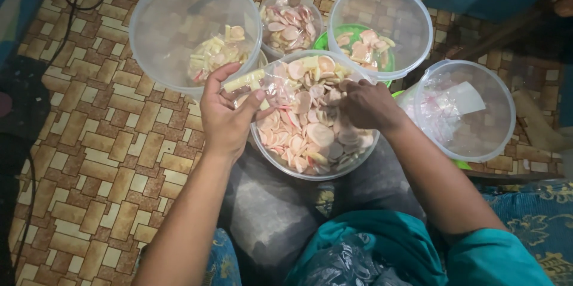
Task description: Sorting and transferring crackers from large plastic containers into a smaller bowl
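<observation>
Both hands over the central clear tub of pale pink and cream crackers. Left hand at the tub's left rim, fingers curled, thumb and forefinger pinching the crinkled edge of a clear plastic bag of crackers and cream sticks. Right hand at the tub's right side, fingers bent down among the crackers; whether closed on any, cannot tell.

Beyond the tub, up and left: large round clear tub, tilted, holding yellowish stick crackers. Straight beyond the central tub: small clear bag of pink chips. Up and right: another clear round tub over a green bowl, pink crackers inside. Right of the central tub: fourth clear round tub with loose clear plastic wraps and a white sheet. Under everything, brown brick-pattern floor mat. Below the central tub, grey trouser knees, teal cloth, and a dark crumpled plastic bag in the lap.
</observation>
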